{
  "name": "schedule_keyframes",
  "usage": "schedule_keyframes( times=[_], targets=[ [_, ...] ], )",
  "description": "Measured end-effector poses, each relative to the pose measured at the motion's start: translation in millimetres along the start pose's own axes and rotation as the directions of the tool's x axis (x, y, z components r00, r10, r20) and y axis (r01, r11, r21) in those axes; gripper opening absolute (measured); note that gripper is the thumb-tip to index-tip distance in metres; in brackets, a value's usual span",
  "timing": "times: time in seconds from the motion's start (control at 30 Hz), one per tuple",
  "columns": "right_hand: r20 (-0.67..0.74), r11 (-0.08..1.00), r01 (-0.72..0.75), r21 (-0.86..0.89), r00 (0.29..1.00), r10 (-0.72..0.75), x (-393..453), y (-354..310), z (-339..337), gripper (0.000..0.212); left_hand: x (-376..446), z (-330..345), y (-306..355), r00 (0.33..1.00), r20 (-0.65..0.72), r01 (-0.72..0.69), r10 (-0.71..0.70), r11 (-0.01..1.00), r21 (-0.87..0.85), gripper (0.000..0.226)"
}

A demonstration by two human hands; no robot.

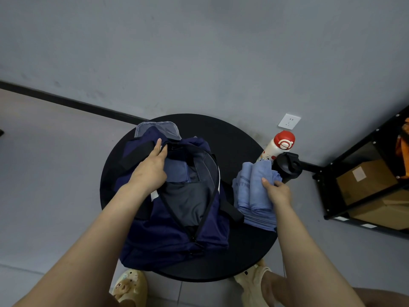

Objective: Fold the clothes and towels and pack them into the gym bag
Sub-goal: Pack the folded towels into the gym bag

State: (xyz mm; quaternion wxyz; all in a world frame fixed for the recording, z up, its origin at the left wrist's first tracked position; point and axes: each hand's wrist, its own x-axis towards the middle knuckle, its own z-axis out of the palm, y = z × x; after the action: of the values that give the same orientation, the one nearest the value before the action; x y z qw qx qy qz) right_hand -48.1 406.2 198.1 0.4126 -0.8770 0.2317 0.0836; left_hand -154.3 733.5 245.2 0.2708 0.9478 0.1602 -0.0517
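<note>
Navy gym bag [168, 218] sits on a round black table [243, 251], left of centre. Long axis runs from near edge toward the wall, tilted slightly left at the far end. Top zipper is open, mouth faces up; dark grey and blue folded fabric [183, 185] visible inside. Black strap [137, 151] lies across the far-left end; a grey flap [155, 127] sticks out past that end.

Left hand [150, 169] is on the far-left rim of the opening, fingers straight and together, pointing toward the wall, pressing the edge. Not curled round anything.

Right hand [276, 191] grips a folded light-blue towel [254, 196], thumb on top, fingers curled round the right side. Towel sits on the table just right of the bag, touching its side; folds run roughly parallel to the bag's axis. Partial letters on the towel's left edge, "TN"-like, rest not readable.

Behind the towel: a white bottle with red cap [278, 147] and a black bottle [287, 166], both touching or just beside it. Bottle print too small to read.

Wall socket [289, 121] above. Black shelf with cardboard boxes [365, 182] at right; a label on one, unreadable.
</note>
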Motion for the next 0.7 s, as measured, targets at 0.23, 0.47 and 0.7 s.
schedule_keyframes(
  times=[0.23, 0.47, 0.7],
  targets=[
    [-0.017, 0.991, 0.087, 0.1, 0.996, -0.086, -6.6, 4.5, 4.4, 0.047, 0.2, -0.3, 0.8, 1.0, 0.002, -0.006, 0.006, 1.0, 0.006, 0.086],
    [-0.015, 0.985, 0.037, 0.169, 0.999, -0.035, -1.4, -0.6, 2.2, 0.067, 0.0, -0.5, 0.5, 1.0, 0.002, -0.003, 0.003, 1.0, 0.014, 0.086],
    [0.01, 0.961, 0.045, 0.273, 0.999, -0.05, -1.4, -1.9, -2.8, 0.025, 0.1, -1.2, 2.8, 1.0, -0.003, -0.007, 0.007, 1.0, 0.017, 0.085]
  ],
)
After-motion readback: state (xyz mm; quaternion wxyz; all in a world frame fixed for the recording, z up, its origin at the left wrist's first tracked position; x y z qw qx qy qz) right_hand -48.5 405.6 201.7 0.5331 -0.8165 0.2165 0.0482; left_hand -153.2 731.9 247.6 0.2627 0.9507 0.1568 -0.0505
